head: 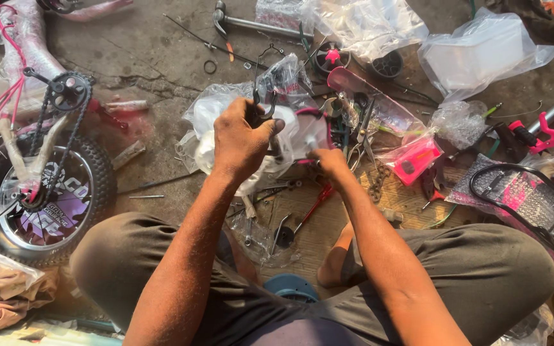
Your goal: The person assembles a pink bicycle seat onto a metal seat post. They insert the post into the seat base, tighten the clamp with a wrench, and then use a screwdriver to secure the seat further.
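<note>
My left hand [242, 138] is closed around a dark metal tool or bracket [259, 102] whose thin wire loop sticks up above the fist. My right hand [328, 160] pinches the lower edge of a white and pink plastic part [306, 131] held between both hands. Both hands hover over a heap of clear plastic bags [226, 106] on the ground in front of my knees. What the fingers of the right hand grip underneath is hidden.
A small bicycle wheel with chain and pink frame [46, 186] lies at left. A hammer [251, 24], pink plastic parts [415, 160], red-handled pliers [315, 205], a black wire basket [533, 205] and plastic bags [482, 48] are scattered on the concrete.
</note>
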